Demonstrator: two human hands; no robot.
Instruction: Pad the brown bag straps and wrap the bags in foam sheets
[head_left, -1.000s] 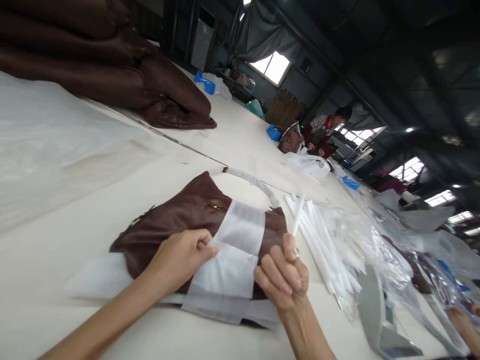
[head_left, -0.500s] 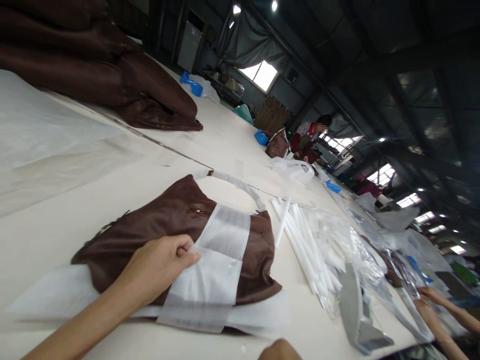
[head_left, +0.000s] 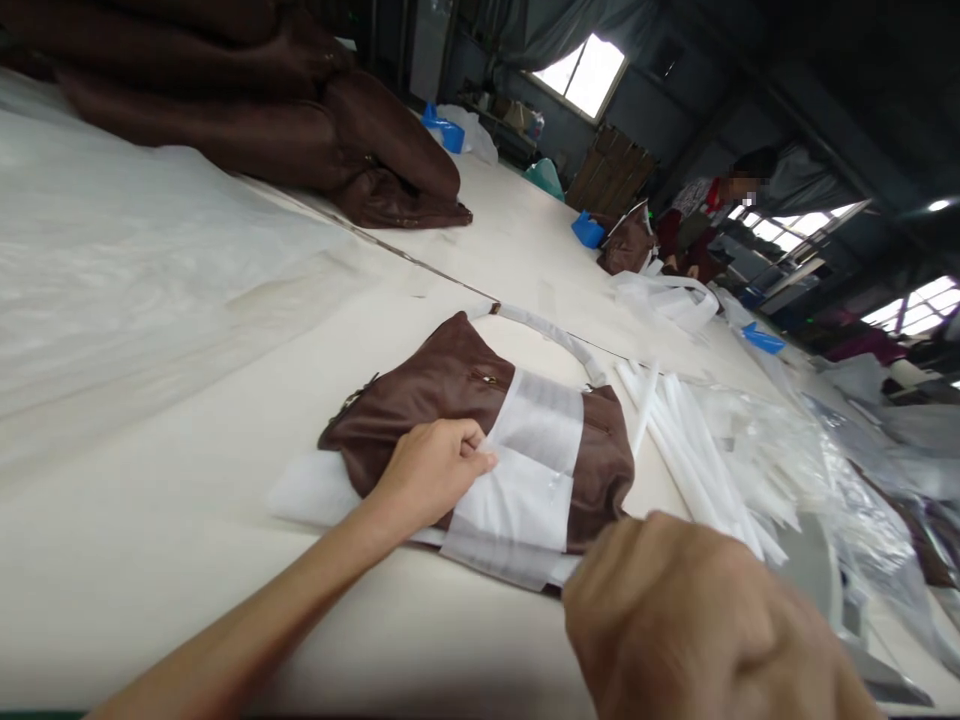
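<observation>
A brown handbag [head_left: 431,385] lies flat on the table, its strap [head_left: 551,332] wrapped in pale material and arched away from me. Round its middle runs a white translucent wrapping sheet [head_left: 525,490]. My left hand [head_left: 442,465] is closed, thumb and fingers pinching the upper left edge of this sheet over the bag. Close to the camera, my right hand [head_left: 682,620] is curled like a fist, covering the bag's lower right corner. Its fingertips are hidden, so anything held in it cannot be made out. White padding [head_left: 315,490] shows beneath the bag.
More brown bags [head_left: 300,140] are piled at the far left beside large translucent sheets [head_left: 135,240]. White tubes [head_left: 697,450] and clear plastic bags [head_left: 840,480] lie at the right. Across the table, a person [head_left: 705,210] stands near another brown bag [head_left: 630,240].
My right hand has risen from the bottom edge into full view near the bag. My left hand keeps its pinch on the sheet. The camera view has shifted, and the bag appears further right.
</observation>
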